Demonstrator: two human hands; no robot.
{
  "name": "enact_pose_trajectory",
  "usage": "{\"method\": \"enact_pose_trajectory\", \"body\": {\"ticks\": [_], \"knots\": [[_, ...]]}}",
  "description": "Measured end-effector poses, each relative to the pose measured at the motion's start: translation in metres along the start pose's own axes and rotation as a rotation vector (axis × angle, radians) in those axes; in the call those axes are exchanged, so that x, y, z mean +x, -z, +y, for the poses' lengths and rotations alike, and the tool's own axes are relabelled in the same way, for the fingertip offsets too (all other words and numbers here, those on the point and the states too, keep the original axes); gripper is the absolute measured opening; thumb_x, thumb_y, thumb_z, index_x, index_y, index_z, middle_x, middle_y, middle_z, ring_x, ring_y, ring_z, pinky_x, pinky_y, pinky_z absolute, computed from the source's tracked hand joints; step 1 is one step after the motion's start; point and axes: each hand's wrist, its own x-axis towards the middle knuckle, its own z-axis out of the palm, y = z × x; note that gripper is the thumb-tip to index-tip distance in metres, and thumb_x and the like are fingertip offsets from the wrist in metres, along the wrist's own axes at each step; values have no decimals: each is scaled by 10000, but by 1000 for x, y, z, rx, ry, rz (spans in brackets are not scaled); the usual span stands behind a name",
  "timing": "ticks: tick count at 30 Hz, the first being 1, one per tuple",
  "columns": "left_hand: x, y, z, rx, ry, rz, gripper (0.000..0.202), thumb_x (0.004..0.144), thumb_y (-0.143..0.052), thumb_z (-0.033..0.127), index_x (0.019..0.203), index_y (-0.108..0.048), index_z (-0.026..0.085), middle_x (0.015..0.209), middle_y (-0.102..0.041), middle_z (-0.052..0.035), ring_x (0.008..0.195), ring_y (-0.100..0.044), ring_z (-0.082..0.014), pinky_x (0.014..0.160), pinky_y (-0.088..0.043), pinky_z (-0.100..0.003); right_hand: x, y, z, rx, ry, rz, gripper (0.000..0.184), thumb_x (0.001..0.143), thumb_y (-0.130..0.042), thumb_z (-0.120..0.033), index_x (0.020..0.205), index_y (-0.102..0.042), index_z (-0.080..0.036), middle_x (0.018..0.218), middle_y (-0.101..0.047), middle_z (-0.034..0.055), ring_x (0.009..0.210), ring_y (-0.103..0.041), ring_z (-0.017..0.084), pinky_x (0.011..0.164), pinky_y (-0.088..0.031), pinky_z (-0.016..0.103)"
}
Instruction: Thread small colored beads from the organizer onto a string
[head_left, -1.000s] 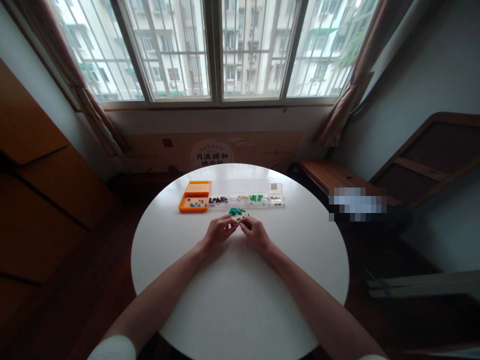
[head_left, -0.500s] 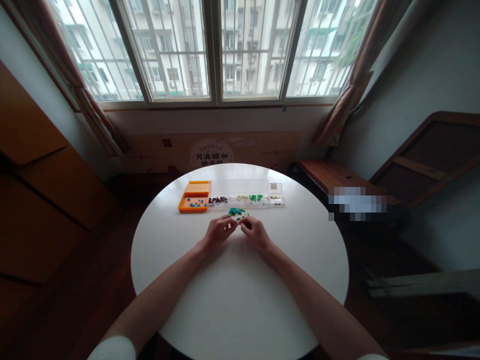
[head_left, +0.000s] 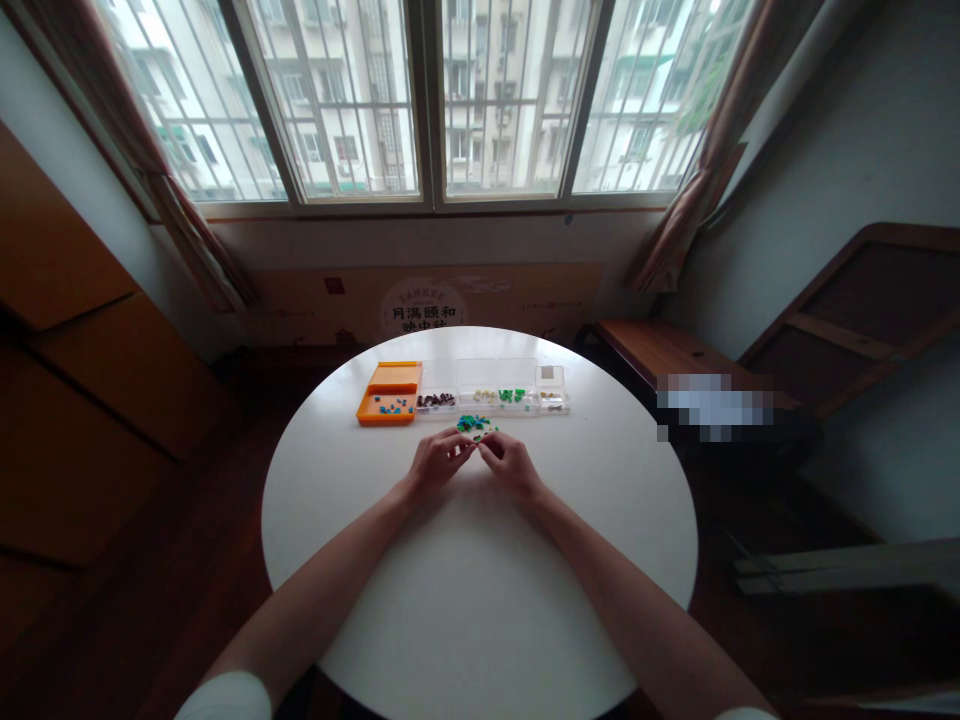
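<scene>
My left hand (head_left: 437, 459) and my right hand (head_left: 511, 462) meet fingertip to fingertip over the table, both in a pinch. Whatever lies between the fingertips is too small to name. Just beyond them is a small pile of green and blue pieces (head_left: 473, 424), with a few loose bits near my right fingers. Behind the pile stands a clear compartment box (head_left: 495, 409) holding dark brown pieces (head_left: 436, 399), cream pieces (head_left: 484, 396) and green pieces (head_left: 512, 396). To its left an orange case (head_left: 385, 420) lies with its lid up, with small blue pieces (head_left: 394, 408) inside.
The round white table (head_left: 480, 600) carries everything. A smaller clear box (head_left: 553, 398) sits at the right end of the row. Beyond the table are a long printed carton (head_left: 300, 300) under the window and a wooden bench (head_left: 660, 350) at the right.
My fingertips have shifted only very slightly where they meet. The boxes and the pile stay where they were.
</scene>
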Motion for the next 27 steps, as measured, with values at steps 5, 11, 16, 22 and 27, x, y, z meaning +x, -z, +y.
{"method": "enact_pose_trajectory", "body": {"ticks": [5,11,16,22,27], "knots": [[0,-1,0,-6,2,2,199,843,-514,309,838,-681,200,743,-618,-4,541,-513,-54,554,-407,-172,0,0,0,-1,0,9,185,792,-496,-282,746,-613,-147,660,-606,24,573,-509,121,558,-392,230],[-1,-2,-2,-5,-1,-7,198,845,-512,314,824,-674,203,745,-615,1,540,-505,-52,548,-400,-168,0,0,1,-1,2,9,177,792,-496,-273,753,-616,-148,660,-607,23,576,-513,124,566,-393,232],[-1,-2,-3,-1,-2,-5,190,844,-514,317,824,-669,208,743,-610,7,546,-505,-51,550,-396,-165,-1,0,1,11,5,0,182,792,-489,-260,804,-628,-143,679,-612,23,587,-518,127,583,-399,238],[0,-1,-2,-9,-12,-7,172,833,-528,294,826,-675,205,761,-622,-2,556,-526,-53,559,-408,-164,0,0,0,12,7,-1,181,790,-491,-249,794,-636,-142,695,-624,31,604,-530,133,600,-406,244],[0,-2,-3,-20,-18,-10,168,831,-530,286,831,-675,201,768,-624,-5,558,-529,-53,559,-410,-163,0,1,0,-14,19,2,182,793,-498,-242,757,-644,-140,698,-630,36,617,-535,136,608,-403,241]]}}
